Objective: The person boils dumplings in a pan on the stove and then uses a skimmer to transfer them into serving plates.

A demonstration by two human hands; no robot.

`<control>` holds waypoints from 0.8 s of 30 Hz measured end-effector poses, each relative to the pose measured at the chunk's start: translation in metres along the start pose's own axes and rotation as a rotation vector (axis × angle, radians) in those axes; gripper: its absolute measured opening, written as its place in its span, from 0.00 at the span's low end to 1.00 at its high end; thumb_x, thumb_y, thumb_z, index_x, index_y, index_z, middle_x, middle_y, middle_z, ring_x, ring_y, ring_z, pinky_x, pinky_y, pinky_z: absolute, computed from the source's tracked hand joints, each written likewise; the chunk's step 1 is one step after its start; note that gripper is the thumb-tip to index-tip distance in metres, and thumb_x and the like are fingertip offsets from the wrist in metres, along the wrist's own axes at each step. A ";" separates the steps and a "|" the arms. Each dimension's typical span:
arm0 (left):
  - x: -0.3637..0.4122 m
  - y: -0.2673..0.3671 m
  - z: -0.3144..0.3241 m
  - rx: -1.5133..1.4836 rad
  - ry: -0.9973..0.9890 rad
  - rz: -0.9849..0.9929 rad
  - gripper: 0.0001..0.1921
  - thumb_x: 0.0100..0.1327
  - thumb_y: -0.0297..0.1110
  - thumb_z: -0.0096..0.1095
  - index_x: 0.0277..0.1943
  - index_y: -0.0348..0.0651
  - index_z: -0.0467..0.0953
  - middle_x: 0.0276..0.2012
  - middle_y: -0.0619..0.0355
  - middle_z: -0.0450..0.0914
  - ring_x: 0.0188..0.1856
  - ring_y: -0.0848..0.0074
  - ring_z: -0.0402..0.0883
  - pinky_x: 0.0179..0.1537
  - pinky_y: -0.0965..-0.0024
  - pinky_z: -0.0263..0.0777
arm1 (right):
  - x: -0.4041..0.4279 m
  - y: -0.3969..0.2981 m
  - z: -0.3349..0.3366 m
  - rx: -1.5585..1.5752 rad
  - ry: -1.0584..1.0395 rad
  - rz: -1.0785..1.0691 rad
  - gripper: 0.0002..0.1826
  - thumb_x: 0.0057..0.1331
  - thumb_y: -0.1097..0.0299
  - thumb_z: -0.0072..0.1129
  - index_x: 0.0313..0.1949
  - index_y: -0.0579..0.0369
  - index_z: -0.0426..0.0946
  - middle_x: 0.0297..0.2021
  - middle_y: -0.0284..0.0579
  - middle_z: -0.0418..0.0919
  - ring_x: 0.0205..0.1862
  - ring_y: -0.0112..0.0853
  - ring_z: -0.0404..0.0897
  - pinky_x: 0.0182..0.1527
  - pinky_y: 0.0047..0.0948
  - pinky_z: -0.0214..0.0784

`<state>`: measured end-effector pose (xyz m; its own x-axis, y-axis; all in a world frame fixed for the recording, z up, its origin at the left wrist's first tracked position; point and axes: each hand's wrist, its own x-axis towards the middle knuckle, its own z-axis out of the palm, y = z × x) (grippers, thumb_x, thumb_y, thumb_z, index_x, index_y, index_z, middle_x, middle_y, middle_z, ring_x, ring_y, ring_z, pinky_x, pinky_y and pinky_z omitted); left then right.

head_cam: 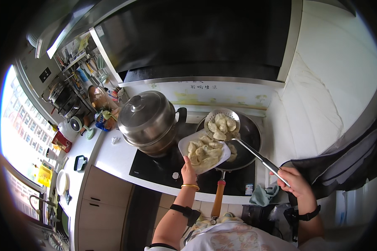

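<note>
My left hand (188, 172) grips the near left edge of a white rectangular dish (184, 144), which is tilted and full of cooked dumplings (205, 152). My right hand (291, 179) is closed around the handle of a metal perforated skimmer (223, 114). Several dumplings (221, 124) rest in the skimmer's bowl, just above the far right rim of the dish. Behind and below both is a dark wok (246, 157) on the cooktop; a few dumplings show in it beside the dish. Its wooden handle (219, 196) points towards me.
A lidded steel steamer pot (147, 120) stands on the cooktop (157, 175) to the left. A green cloth (264, 195) lies at the counter's right front edge. Dark fabric (336, 163) hangs at the right. A range hood (194, 37) overhangs the stove. Utensils hang at the back left.
</note>
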<state>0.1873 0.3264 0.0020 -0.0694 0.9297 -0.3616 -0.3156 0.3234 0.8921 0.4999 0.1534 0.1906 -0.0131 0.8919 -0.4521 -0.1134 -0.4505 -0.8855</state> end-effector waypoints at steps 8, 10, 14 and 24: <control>-0.004 0.003 0.025 -0.092 0.132 0.059 0.33 0.62 0.63 0.45 0.34 0.33 0.77 0.23 0.64 0.72 0.22 0.84 0.65 0.22 0.79 0.59 | 0.000 -0.011 -0.004 -0.152 -0.025 -0.052 0.14 0.68 0.67 0.41 0.43 0.62 0.73 0.16 0.33 0.66 0.11 0.14 0.54 0.13 0.12 0.44; -0.005 0.004 0.028 -0.086 0.132 0.049 0.33 0.62 0.63 0.45 0.34 0.34 0.77 0.22 0.65 0.71 0.21 0.85 0.64 0.21 0.80 0.57 | -0.002 -0.013 -0.006 -0.181 -0.025 -0.044 0.14 0.68 0.67 0.40 0.44 0.61 0.73 0.16 0.32 0.66 0.11 0.13 0.54 0.13 0.12 0.44; -0.008 0.007 0.040 -0.109 0.150 0.049 0.33 0.61 0.63 0.45 0.33 0.34 0.77 0.21 0.66 0.71 0.19 0.85 0.64 0.19 0.80 0.55 | -0.003 -0.012 -0.010 -0.243 -0.004 -0.054 0.13 0.68 0.66 0.40 0.43 0.60 0.72 0.16 0.31 0.66 0.12 0.13 0.54 0.13 0.12 0.44; -0.014 0.005 0.050 -0.134 0.118 0.044 0.33 0.61 0.64 0.45 0.37 0.34 0.76 0.26 0.62 0.74 0.24 0.81 0.73 0.24 0.78 0.67 | 0.009 0.003 -0.019 -0.391 0.034 -0.228 0.11 0.67 0.68 0.42 0.41 0.59 0.72 0.16 0.29 0.66 0.15 0.13 0.56 0.17 0.13 0.47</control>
<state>0.2337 0.3237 0.0249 -0.1935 0.9129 -0.3593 -0.4324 0.2493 0.8665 0.5184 0.1597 0.1817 0.0021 0.9713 -0.2380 0.2738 -0.2294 -0.9340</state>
